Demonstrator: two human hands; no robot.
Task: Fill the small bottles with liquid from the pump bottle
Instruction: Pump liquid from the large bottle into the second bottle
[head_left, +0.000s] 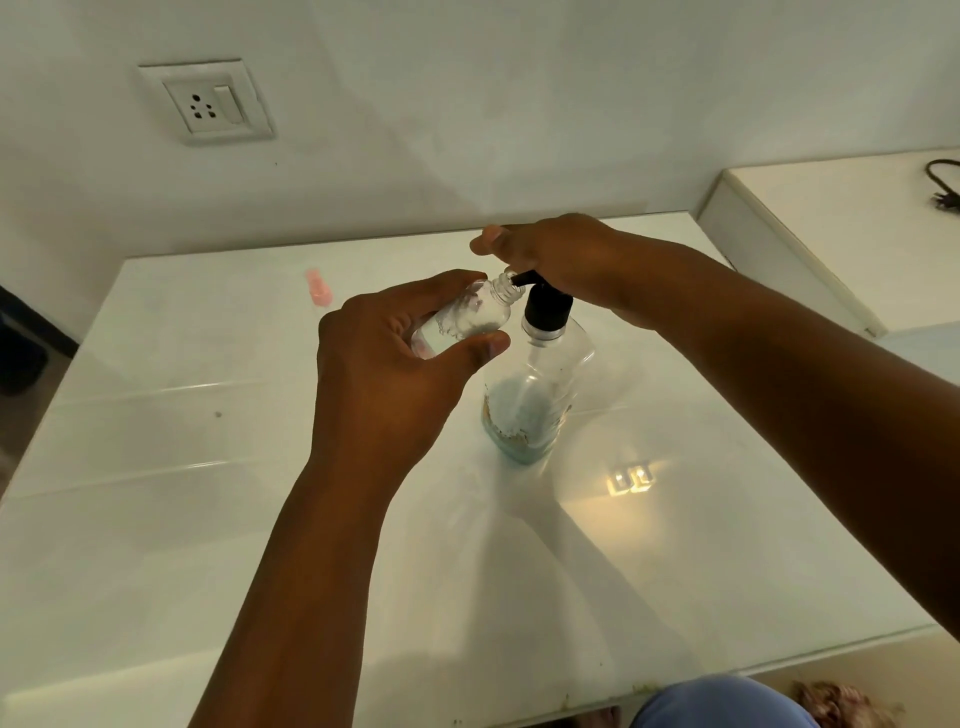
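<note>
No legible text (bottles unlabelled)

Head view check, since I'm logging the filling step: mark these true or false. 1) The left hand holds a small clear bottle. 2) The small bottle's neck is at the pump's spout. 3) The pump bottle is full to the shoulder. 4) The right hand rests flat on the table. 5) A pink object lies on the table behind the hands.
1) True: the left hand grips the small bottle, tilted.
2) True: its neck meets the spout of the pump bottle.
3) False: liquid shows only near the base.
4) False: the right hand is on the pump head.
5) True: the pink object lies on the table.
</note>
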